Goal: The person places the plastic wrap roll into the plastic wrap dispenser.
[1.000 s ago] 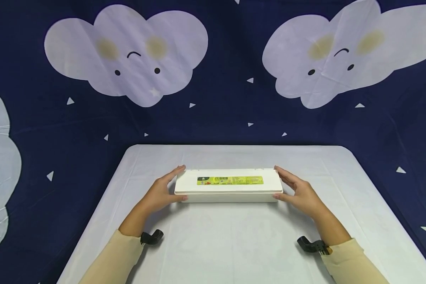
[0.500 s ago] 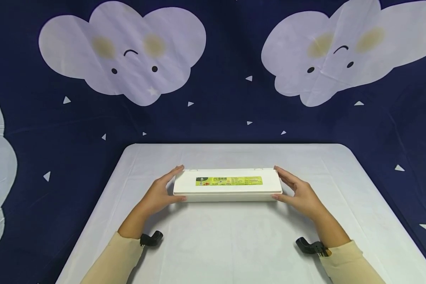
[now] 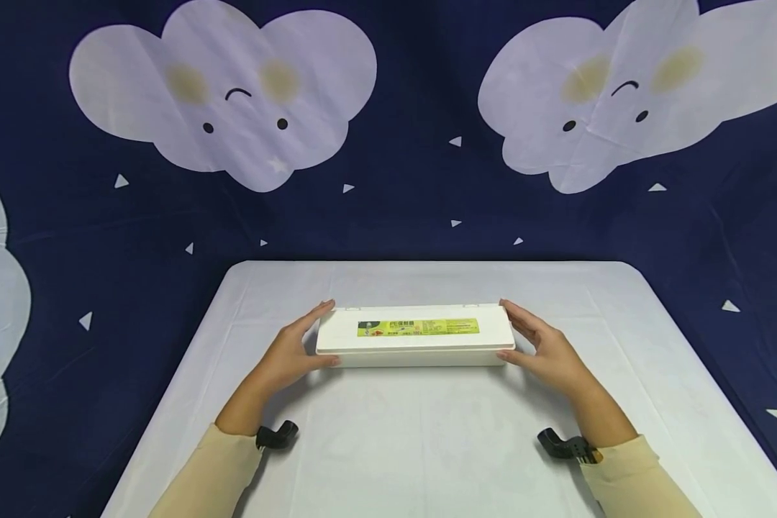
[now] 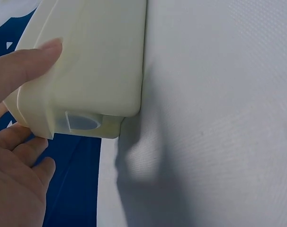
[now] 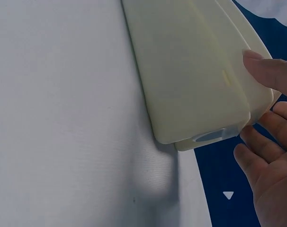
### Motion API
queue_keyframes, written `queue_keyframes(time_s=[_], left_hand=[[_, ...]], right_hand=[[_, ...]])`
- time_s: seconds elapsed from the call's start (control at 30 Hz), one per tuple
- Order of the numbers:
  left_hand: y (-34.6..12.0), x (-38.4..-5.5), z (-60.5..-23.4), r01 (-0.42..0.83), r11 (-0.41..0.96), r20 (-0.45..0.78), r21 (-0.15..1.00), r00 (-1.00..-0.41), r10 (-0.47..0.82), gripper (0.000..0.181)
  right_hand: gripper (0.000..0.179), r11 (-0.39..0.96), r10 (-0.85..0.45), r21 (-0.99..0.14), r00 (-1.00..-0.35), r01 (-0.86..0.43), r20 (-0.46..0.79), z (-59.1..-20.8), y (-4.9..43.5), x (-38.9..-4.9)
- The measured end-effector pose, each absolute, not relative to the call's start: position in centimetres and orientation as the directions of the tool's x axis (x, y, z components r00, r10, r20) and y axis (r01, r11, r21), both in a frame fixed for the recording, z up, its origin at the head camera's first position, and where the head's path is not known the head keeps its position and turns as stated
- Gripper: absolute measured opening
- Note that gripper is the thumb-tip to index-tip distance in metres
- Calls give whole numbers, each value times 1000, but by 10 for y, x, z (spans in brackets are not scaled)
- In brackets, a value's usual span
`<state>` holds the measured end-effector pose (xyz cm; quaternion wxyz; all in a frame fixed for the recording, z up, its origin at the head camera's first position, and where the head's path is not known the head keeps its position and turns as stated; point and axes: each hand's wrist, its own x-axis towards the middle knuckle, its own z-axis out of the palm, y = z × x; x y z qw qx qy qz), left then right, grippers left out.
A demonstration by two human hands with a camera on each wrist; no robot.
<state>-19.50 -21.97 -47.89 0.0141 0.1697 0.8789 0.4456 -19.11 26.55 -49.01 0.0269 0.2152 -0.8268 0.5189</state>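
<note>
A long white cling film box [image 3: 421, 358] lies across the white table, its lid down and a yellow-green label [image 3: 427, 328] on top. My left hand [image 3: 291, 351] grips its left end, thumb on the front face and fingers behind. At the right end my right hand [image 3: 547, 354] holds it the same way. In the left wrist view, the thumb [image 4: 44, 59] presses the front of the box [image 4: 101, 61], near the lid's edge. The right wrist view shows the other thumb [image 5: 262, 68] at the lid's edge of the box [image 5: 186, 75]. Whatever is inside is hidden.
The white-covered table [image 3: 421, 446] has rounded far corners. Behind it hangs a dark blue cloth [image 3: 414, 187] printed with clouds and small white triangles. A black wrist camera mount [image 3: 277, 434] sits at the left sleeve and another black mount [image 3: 560, 444] at the right.
The head view has shifted slightly. The right end of the lid sits a little higher than half a second ago. Both hands keep the same hold on the cling film box.
</note>
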Motion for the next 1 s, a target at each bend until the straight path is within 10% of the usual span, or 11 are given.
queue_keyframes(time_s=[1.0], left_hand=[[-217, -201, -479, 274, 583, 109, 765, -947, 301, 108]], right_hand=[[90, 240, -389, -901, -886, -363, 253, -494, 275, -197]])
